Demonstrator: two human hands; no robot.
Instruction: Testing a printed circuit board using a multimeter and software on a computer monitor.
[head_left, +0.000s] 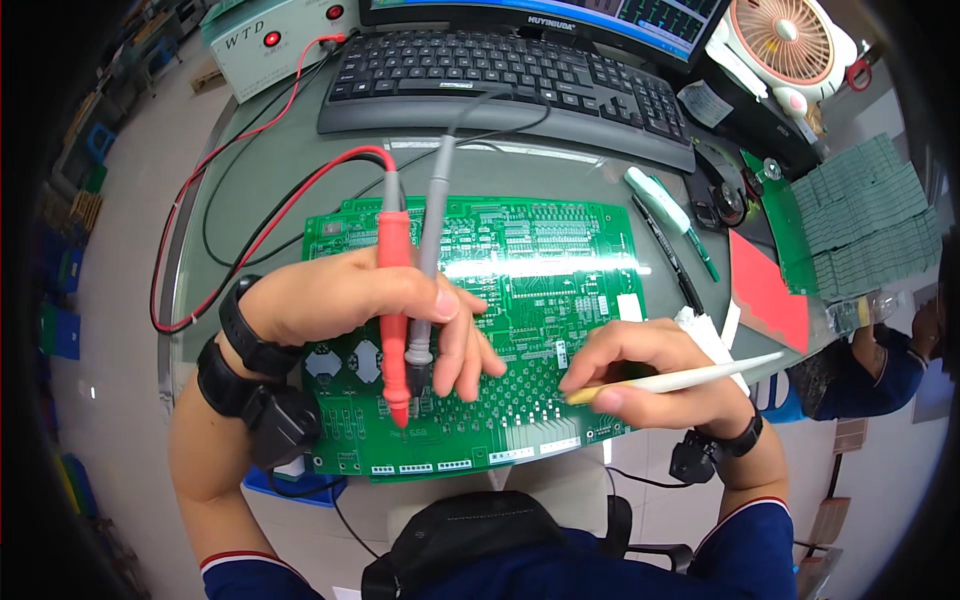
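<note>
A large green circuit board (590, 245) lies on the table under both my hands. My left hand (335, 295) is closed around two test probes held side by side, a red probe (394, 245) and a grey-and-black probe (433, 215). Their tips point down at the board's lower left part; whether they touch it I cannot tell. Over the lower right part, my right hand (665, 375) pinches a slim white stick-like tool (705, 374) with a yellowish end. That end lies between thumb and fingers, close to rows of small parts.
Behind the board stand a black keyboard (500, 85), a monitor (540, 18) and a white box (270, 45) with red buttons. Pens (668, 250), a mouse (720, 185), a red sheet (765, 295) and stacked green boards (860, 215) lie rightward. Probe cables (240, 265) loop left. Another person's arm (865, 360) shows far right.
</note>
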